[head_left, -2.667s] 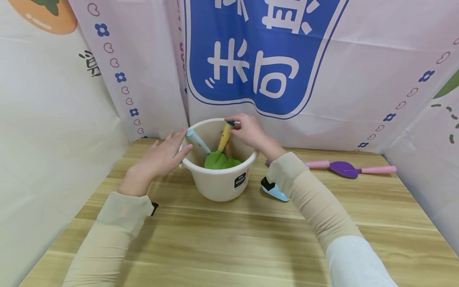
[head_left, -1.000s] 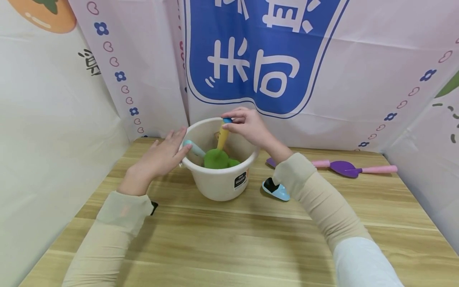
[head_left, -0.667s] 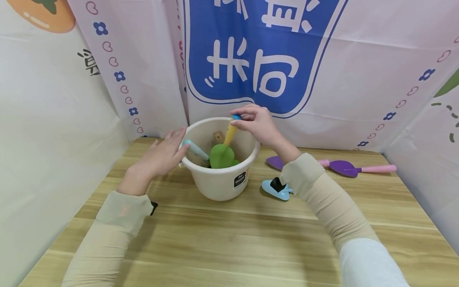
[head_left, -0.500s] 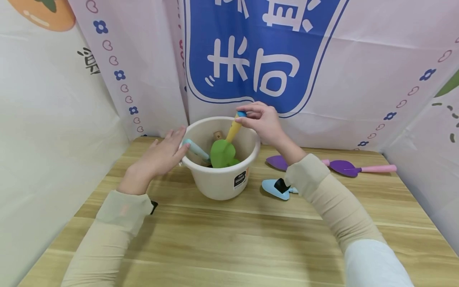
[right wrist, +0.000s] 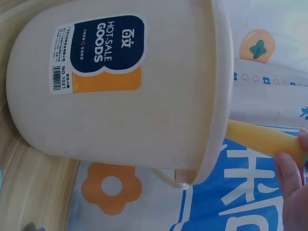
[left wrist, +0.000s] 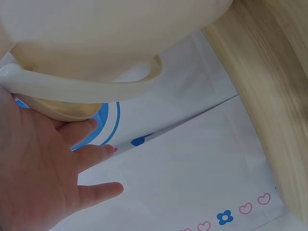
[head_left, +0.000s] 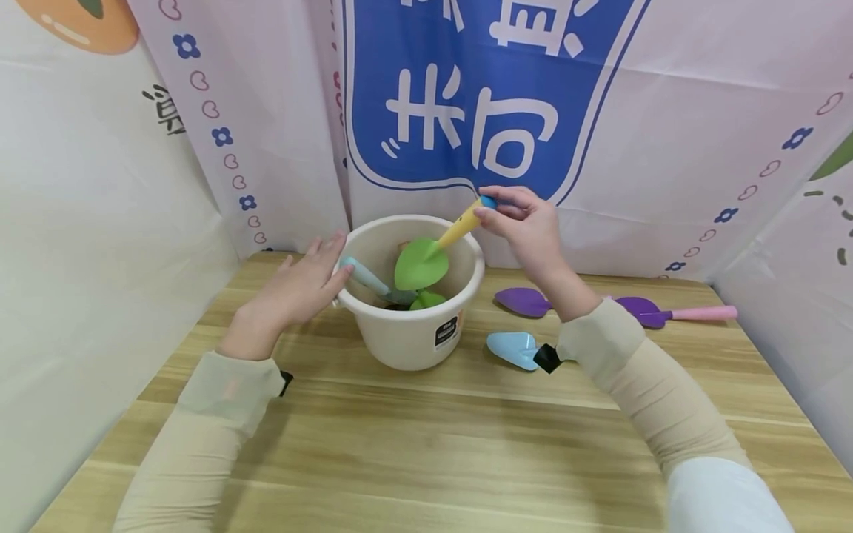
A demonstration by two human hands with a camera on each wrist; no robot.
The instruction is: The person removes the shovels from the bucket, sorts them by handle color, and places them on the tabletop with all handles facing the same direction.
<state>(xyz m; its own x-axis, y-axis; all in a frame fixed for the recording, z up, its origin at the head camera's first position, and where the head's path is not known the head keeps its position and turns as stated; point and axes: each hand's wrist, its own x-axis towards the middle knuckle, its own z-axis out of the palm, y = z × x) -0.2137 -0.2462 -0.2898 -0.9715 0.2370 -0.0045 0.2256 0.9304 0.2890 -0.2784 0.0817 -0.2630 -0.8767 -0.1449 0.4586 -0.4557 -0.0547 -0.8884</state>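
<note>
A cream bucket stands at the back of the table. My left hand rests on its left rim with straight, spread fingers; the bucket's handle shows above that hand in the left wrist view. By the blue end of its yellow handle, my right hand pinches a green-bladed hand trowel. The trowel slants over the right rim, its blade at the bucket's mouth. Inside the bucket lie a trowel with a light-blue handle and another green blade; their lower parts are hidden.
Right of the bucket lie a light-blue trowel, a purple trowel and a dark purple trowel with a pink handle. My right forearm covers parts of them. Printed cloth hangs behind and beside the table.
My right hand has moved right and slightly up, lifting the green trowel from deep in the bucket and tilting it. My left hand stays on the rim.
</note>
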